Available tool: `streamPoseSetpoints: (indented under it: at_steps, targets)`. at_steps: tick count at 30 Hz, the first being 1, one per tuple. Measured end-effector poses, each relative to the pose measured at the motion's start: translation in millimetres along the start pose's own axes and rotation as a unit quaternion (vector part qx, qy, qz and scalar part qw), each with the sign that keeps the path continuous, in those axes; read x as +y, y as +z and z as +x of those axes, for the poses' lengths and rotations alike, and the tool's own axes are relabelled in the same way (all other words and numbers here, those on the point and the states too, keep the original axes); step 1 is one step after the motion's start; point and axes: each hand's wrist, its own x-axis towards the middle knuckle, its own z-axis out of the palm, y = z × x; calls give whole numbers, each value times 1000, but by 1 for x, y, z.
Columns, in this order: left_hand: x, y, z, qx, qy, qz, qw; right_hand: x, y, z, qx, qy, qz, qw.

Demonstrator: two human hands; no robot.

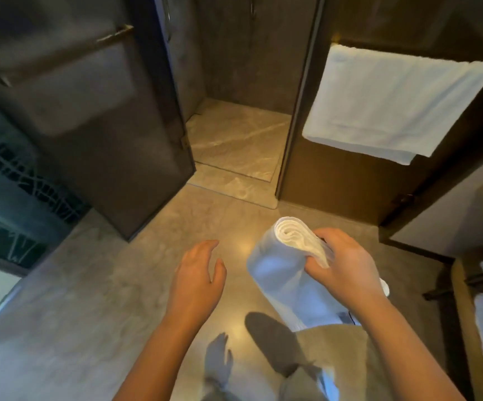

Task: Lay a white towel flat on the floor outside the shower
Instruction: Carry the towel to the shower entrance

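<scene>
Two bare hands show in my head view, both held out over the stone floor (89,285) in front of the shower (234,134). The right hand (341,264) grips the white towel (281,273), which is rolled into a thick cylinder. I read its fingers as curled over the roll close to the spiral end, with the thumb pressed against the side. The roll is tilted, its coiled end pointing up and away toward the shower threshold, and its lower end runs back under the right wrist. It hangs in the air, not touching the floor.

The left hand (199,273) sits just beside the roll but apart from it. I see its fingers loosely spread and slightly bent, holding nothing.

Ahead of me the dark shower door (104,111) stands swung open on the left. To the right of the opening, a second white towel (393,102) hangs folded over a bar on the dark panel. At the far right edge I make out a rack (463,285) with more rolled towels, blurred.
</scene>
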Motion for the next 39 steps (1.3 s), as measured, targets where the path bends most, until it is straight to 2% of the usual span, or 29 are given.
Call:
streamPoseSetpoints:
  at_steps: [8, 13, 19, 32, 39]
  targets:
    - [-89, -87, -41, 72, -93, -40, 992, -123, 72, 2, -52, -89, 21, 994]
    - [-124, -111, -53, 119, -136, -59, 982, -173, 105, 11, -78, -161, 25, 984]
    - [-166, -136, -32, 155, -156, -58, 974, -220, 146, 41, -110, -195, 13, 975]
    - [-242, -214, 106, 124, -92, 20, 988, -317, 220, 159, -74, -174, 77, 979]
    - [-275, -232, 157, 79, -88, -8, 993, -343, 236, 200, -58, -128, 77, 987]
